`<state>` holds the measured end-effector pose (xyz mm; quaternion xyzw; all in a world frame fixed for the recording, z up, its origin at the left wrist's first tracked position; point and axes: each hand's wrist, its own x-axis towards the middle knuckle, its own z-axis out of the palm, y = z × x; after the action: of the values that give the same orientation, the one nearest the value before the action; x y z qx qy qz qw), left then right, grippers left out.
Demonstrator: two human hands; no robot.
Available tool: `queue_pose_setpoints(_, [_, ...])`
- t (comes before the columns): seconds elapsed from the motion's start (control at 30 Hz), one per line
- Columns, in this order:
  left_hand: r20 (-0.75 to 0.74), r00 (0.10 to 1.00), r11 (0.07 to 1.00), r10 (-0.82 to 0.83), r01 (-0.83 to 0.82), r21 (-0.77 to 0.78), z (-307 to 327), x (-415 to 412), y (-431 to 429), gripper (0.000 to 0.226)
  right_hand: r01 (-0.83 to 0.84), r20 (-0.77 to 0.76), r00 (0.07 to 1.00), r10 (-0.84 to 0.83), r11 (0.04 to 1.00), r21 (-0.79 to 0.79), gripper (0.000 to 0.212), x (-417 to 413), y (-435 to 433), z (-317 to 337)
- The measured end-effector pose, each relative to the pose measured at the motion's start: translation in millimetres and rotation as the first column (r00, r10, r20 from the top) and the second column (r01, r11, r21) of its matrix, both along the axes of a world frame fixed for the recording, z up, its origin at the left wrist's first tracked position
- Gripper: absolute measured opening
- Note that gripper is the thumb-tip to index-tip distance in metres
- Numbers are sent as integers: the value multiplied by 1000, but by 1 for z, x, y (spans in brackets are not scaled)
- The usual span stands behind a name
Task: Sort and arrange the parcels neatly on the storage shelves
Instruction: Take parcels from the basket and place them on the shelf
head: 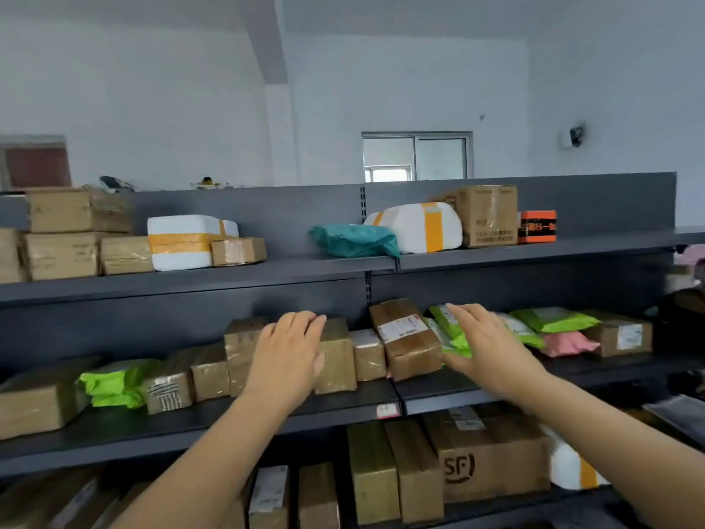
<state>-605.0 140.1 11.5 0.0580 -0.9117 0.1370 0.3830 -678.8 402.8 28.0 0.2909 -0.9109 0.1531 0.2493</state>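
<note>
Left fingers (301, 324) straight on brown box (337, 360), right fingers (467, 313) flat against green mailer (450, 330).

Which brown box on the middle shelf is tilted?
The white-labelled box just left of the right hand; it sits askew, while the other boxes stand square.

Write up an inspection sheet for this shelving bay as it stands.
Surface: grey metal shelves, three tiers in view, all stocked.
Job's things: brown boxes, green mailer bags, white foam boxes; one labelled box leans tilted on the middle tier.
Clutter: small blurred items atop the back panel.
Hands: left hand flat on an upright brown box; right hand open against green mailer bags.
Cables: nothing seen.
Surroundings: white wall, window.
</note>
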Motion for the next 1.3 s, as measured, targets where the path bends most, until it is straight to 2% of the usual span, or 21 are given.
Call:
queue_pose_setpoints(0.13, [-37,999,1000,30,-30,2,20,-17,-74,54,-56,-52,997,53,996,-69,75,-22,-81,23])
queue_pose_setpoints(0.27, [-83,996,1000,-9,11,22,37,-37,-128,54,-50,-85,996,32,975,-217,76,-48,-132,47])
queue_pose_setpoints(0.4, [-89,991,995,-98,99,13,50,-59,-151,54,7,-29,999,-19,935,-356,75,-81,-152,63])
queue_pose_setpoints(0.6, [-133,965,973,-225,229,13,74,-96,-153,57,21,-3,1000,-28,826,-563,62,-125,-172,102])
queue_pose_setpoints(0.9, [-126,952,960,-278,281,6,112,-150,-121,56,104,22,994,-103,917,-386,61,-193,-184,129])
queue_pose_setpoints(1.03, [-133,947,943,-292,308,124,122,-174,-107,49,42,66,998,-23,953,-301,72,-210,-191,117])
queue_pose_setpoints(1.2, [-90,951,913,-296,309,266,124,-203,-96,49,-92,-56,995,78,942,-324,60,-212,-197,100])
queue_pose_setpoints(1.3, [-75,952,890,-296,304,339,124,-217,-94,50,-183,-206,970,130,947,-263,46,-211,-202,89])
